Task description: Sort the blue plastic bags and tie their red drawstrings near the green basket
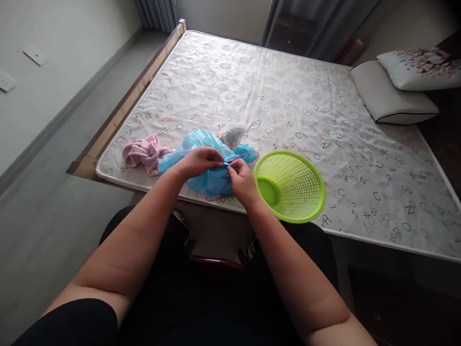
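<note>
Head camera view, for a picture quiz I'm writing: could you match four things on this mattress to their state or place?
Things:
1. Pink towel
2. Blue plastic bag
3. Lime-green slotted plastic basket
4. Floral pillow

States:
A. Tipped on its side beside the right hand
B. Resting on a beige cushion
C. Crumpled on the mattress, left of both hands
D. Gathered by the left hand and right hand

Pairs: 1-C, 2-D, 3-A, 4-B
</note>
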A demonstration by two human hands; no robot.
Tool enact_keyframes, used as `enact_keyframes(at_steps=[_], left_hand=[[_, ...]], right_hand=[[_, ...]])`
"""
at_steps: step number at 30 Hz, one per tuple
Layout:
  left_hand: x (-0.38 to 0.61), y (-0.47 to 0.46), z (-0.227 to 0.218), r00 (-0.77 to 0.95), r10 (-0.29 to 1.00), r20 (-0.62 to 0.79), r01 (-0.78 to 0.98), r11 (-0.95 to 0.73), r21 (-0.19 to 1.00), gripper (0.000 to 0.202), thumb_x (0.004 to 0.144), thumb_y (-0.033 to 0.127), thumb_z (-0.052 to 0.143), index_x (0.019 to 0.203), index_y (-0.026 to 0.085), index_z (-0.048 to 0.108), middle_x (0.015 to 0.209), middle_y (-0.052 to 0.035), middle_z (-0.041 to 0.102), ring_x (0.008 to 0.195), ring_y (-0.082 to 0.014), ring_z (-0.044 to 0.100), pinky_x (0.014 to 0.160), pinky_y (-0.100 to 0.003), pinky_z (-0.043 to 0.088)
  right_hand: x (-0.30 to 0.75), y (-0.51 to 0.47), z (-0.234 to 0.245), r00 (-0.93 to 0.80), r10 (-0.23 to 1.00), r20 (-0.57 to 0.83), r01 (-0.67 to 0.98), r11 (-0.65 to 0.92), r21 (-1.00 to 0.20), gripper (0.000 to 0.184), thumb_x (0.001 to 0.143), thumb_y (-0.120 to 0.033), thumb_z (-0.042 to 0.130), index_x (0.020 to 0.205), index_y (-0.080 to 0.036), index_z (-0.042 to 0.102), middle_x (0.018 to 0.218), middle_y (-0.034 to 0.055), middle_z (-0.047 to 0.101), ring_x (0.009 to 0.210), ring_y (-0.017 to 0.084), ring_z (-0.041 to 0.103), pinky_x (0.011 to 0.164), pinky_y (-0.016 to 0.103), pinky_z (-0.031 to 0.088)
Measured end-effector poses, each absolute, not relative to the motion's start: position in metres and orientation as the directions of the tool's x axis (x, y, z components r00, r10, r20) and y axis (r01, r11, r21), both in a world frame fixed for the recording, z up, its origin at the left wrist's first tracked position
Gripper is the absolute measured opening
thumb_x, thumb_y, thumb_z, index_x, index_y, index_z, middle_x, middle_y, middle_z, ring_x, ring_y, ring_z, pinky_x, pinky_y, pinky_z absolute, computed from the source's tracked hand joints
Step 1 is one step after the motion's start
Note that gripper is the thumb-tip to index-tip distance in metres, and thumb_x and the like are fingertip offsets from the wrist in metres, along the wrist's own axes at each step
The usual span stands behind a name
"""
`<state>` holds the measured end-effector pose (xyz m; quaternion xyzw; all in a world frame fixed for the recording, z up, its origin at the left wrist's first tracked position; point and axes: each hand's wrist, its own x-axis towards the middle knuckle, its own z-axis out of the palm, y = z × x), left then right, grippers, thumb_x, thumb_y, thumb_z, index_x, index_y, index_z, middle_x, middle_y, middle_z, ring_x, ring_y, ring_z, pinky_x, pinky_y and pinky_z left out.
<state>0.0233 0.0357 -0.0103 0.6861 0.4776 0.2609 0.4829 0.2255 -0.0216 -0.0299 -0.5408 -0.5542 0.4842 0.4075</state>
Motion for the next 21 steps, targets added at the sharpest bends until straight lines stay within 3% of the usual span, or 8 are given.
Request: enact_keyframes(at_steps=[4, 7, 12, 16, 21], left_hand=[[0.017, 0.029, -0.01, 0.345, 0.936, -0.076, 0.585, -0.151, 0.797, 0.016, 0.091, 0.033, 0.074, 0.096, 0.025, 0.086, 0.094, -0.0023, 0.084, 0.09, -0.0224, 0.077, 0.083, -0.03, 0.058], [0.019, 0.024, -0.015, 0.338, 0.941, -0.008, 0.659, -0.231, 0.715, 0.017, 0.093, 0.031, 0.07, 0.097, 0.026, 0.086, 0.096, -0.0017, 0.085, 0.091, -0.0225, 0.077, 0.086, -0.03, 0.057], [0.031, 0.02, -0.025, 0.413, 0.903, 0.12, 0.585, -0.364, 0.725, 0.017, 0.096, 0.032, 0.069, 0.099, 0.024, 0.084, 0.103, -0.0047, 0.083, 0.093, -0.0211, 0.075, 0.088, -0.031, 0.058], [0.038, 0.019, -0.028, 0.429, 0.885, 0.178, 0.527, -0.406, 0.746, 0.014, 0.095, 0.029, 0.069, 0.094, 0.022, 0.082, 0.102, -0.0055, 0.08, 0.093, -0.0203, 0.074, 0.09, -0.033, 0.059], [0.044, 0.019, -0.022, 0.388, 0.899, 0.205, 0.556, -0.405, 0.726, 0.014, 0.097, 0.027, 0.068, 0.09, 0.022, 0.079, 0.097, -0.0056, 0.078, 0.093, -0.0202, 0.072, 0.092, -0.034, 0.058]], right_hand=[[0.227, -0.024, -0.025, -0.128, 0.99, -0.059, 0.372, -0.008, -0.928, 0.012, 0.099, -0.032, 0.057, 0.092, -0.023, 0.058, 0.09, 0.0018, 0.068, 0.084, 0.019, 0.062, 0.085, 0.035, 0.05], [0.228, -0.026, -0.025, -0.019, 0.997, 0.071, 0.436, 0.073, -0.897, 0.018, 0.102, -0.037, 0.055, 0.096, -0.022, 0.062, 0.1, 0.006, 0.071, 0.089, 0.02, 0.064, 0.09, 0.037, 0.052], [0.232, -0.026, -0.027, -0.037, 0.977, 0.21, 0.529, 0.197, -0.826, 0.017, 0.099, -0.038, 0.066, 0.099, -0.021, 0.068, 0.101, 0.0089, 0.073, 0.096, 0.024, 0.065, 0.096, 0.04, 0.052], [0.236, -0.024, -0.029, -0.141, 0.975, 0.171, 0.59, 0.221, -0.776, 0.014, 0.102, -0.031, 0.06, 0.099, -0.023, 0.071, 0.107, 0.0092, 0.075, 0.107, 0.026, 0.065, 0.102, 0.042, 0.051], [0.236, -0.024, -0.027, -0.122, 0.981, 0.149, 0.658, 0.192, -0.728, 0.022, 0.104, -0.026, 0.05, 0.1, -0.021, 0.071, 0.108, 0.0118, 0.072, 0.103, 0.027, 0.063, 0.1, 0.043, 0.051]])
